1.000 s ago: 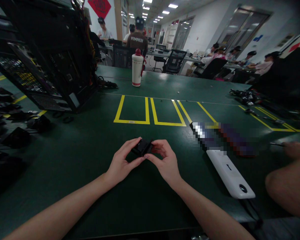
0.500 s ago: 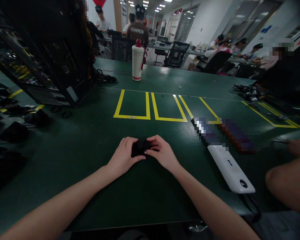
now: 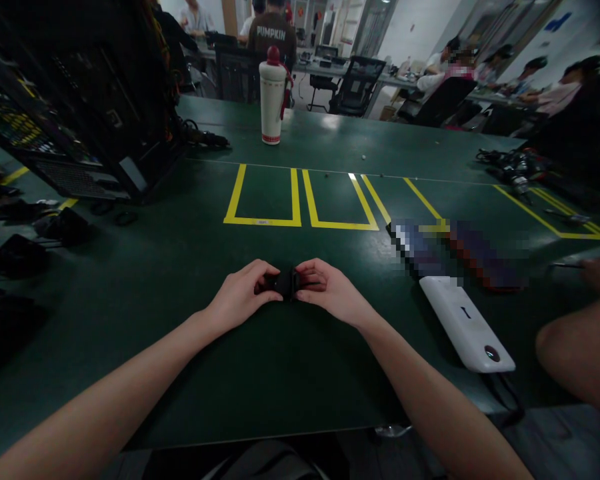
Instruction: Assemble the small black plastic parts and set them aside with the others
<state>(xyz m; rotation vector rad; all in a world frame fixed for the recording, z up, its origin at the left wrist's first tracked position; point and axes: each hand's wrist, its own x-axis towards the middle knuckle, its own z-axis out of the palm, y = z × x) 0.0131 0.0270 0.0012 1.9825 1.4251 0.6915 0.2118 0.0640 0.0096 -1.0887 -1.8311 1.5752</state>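
Note:
A small black object (image 3: pixel 286 284) is held between my two hands, just above or on the green table (image 3: pixel 205 393). My left hand (image 3: pixel 243 290) pinches its left side between thumb and fingers. On the other side, the thumb and fingertips of my right hand (image 3: pixel 330 290) grip its right edge. The object is dark and its details are too small to make out. Yellow tape outlines (image 3: pixel 263 222) lie on the table beyond my hands.
A black computer case (image 3: pixel 90 180) stands at the left, near several black items (image 3: pixel 17 257). A white bottle (image 3: pixel 271 103) stands behind the tape. At the right lie phones (image 3: pixel 415 250), a white device (image 3: pixel 465 323) and another person's arm (image 3: pixel 585 347).
The black object looks turned, showing a narrower shape, and my left fingers have shifted on it. The camera view has tilted down, so the scene sits higher.

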